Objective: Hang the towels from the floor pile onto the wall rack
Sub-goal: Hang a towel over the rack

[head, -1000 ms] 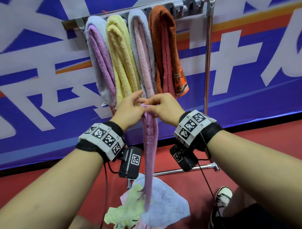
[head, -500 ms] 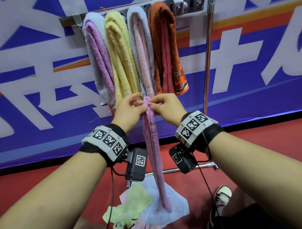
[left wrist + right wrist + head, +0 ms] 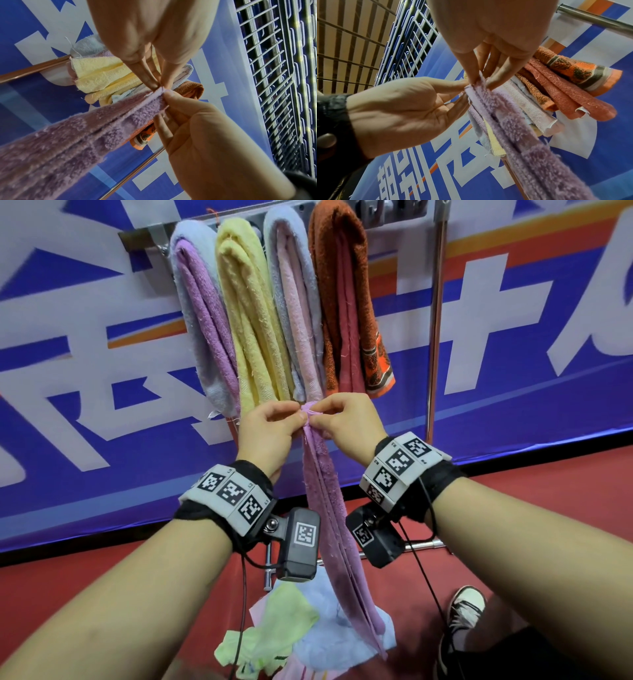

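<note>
Hands [image 3: 270,429] [image 3: 346,422] pinching purple towel [image 3: 329,508], rack [image 3: 394,208] seemingly full

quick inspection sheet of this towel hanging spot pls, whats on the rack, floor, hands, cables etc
surface: red floor, towel pile on it
job's things: purple towel held up, hanging long; four towel bundles on the wall rack
clutter: nothing seen
hands: left hand and right hand both pinch the purple towel's top edge
cables: black cable hangs from the right wrist, another from the left
surroundings: blue banner, chrome pole, shoe
</note>
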The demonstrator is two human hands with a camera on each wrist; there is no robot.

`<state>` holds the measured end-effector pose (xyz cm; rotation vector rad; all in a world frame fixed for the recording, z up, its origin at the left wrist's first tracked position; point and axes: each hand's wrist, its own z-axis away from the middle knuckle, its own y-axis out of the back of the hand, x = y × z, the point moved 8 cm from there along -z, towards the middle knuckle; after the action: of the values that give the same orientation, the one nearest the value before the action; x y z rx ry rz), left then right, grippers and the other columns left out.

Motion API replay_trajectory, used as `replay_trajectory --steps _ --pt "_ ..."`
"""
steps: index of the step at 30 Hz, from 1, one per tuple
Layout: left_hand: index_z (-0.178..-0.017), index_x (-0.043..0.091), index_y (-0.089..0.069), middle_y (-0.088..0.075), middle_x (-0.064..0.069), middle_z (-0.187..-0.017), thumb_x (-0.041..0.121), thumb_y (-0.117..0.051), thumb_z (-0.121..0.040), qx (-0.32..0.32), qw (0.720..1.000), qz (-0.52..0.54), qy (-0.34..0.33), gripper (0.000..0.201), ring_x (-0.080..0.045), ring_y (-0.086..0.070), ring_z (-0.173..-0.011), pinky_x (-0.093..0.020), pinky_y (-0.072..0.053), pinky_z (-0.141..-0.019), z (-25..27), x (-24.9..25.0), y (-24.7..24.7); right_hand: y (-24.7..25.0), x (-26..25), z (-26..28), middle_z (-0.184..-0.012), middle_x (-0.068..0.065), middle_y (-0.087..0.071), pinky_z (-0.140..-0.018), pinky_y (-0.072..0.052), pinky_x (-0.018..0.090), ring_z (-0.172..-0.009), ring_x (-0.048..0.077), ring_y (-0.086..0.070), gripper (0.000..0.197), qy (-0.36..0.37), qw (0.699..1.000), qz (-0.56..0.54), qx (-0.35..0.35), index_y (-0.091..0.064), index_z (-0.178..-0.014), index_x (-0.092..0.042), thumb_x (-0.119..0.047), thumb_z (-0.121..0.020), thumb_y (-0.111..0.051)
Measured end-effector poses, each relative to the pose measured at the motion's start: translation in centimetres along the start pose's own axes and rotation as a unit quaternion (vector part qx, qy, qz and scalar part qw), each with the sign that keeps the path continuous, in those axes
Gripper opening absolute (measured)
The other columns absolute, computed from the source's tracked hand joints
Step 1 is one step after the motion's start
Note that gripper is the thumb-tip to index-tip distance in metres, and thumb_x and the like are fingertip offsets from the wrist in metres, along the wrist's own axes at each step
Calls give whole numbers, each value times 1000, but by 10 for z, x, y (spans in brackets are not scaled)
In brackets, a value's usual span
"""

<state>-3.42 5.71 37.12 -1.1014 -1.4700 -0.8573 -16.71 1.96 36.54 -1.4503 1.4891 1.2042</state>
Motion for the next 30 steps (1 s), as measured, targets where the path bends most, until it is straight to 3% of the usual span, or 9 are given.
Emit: replay_trajectory --steps 3,7,12,15,18,23,27,30 --pt "-89 2 -65 -65 -7 -83 -12 -62 -82 -8 999 28 19 16 -9 -64 -70 -16 -52 -66 2 -3 -4 3 0 0 -75 -1 -68 -79 -57 40 -68 10 -62 14 0 1000 1 13 -71 -70 -20 -9 -77 -75" --pt "-108 -5 -64 -67 -6 -83 -15 -61 -81 -25 999 22 25 29 -7 -64 -70 -13 -52 -67 3 -3 -8 9 3 -3 -60 -14 -64 -76 -54 34 -61 3 -57 30 -5 1000 -10 25 -66 -57 -30 -8 -75 -76" --pt "-95 2 -66 -67 -6 -80 -15 -59 -83 -29 999 24 22 22 -3 -66 -61 -13 -51 -61 7 0 -12 8 0 -2 -55 -15 -60 -69 -47 29 -56 1 -53 26 -3 1000 -2 27 -67 -62 -28 -6 -76 -74" --pt "-86 7 -67 -69 -6 -78 -14 -59 -83 -28 999 29 22 22 -8 -66 -65 -17 -54 -65 6 1 -13 9 -3 -2 -71 -4 -68 -72 -50 31 -66 7 -60 9 1 999 4 31 -73 -73 -20 -12 -75 -76" --pt "-87 9 -66 -68 -4 -79 -13 -59 -84 -17 1000 8 10 23 -9 -65 -68 -17 -54 -65 4 4 -11 9 -7 -3 -81 3 -73 -82 -56 39 -78 16 -68 6 2 999 15 30 -76 -80 -15 -10 -78 -73" --pt "-100 2 -66 -67 -7 -85 -11 -60 -84 -1 1000 -15 0 22 -15 -65 -78 -19 -55 -69 3 2 -9 11 -13 0 -75 3 -71 -76 -58 39 -72 16 -67 4 -1 999 28 25 -75 -78 -14 -10 -77 -74" --pt "-91 6 -67 -66 -3 -78 -12 -61 -84 -2 1000 -8 -6 20 -9 -64 -71 -15 -52 -64 4 7 -12 13 -14 0 -71 1 -69 -72 -56 35 -66 12 -63 4 -4 999 26 33 -74 -78 -12 -13 -75 -76" --pt "-87 8 -67 -66 -4 -78 -12 -61 -83 -4 1000 5 -5 21 -11 -64 -71 -16 -53 -65 2 10 -11 13 -16 -1 -68 5 -69 -74 -58 39 -62 13 -63 6 -10 999 2 30 -73 -76 -11 -6 -77 -70"
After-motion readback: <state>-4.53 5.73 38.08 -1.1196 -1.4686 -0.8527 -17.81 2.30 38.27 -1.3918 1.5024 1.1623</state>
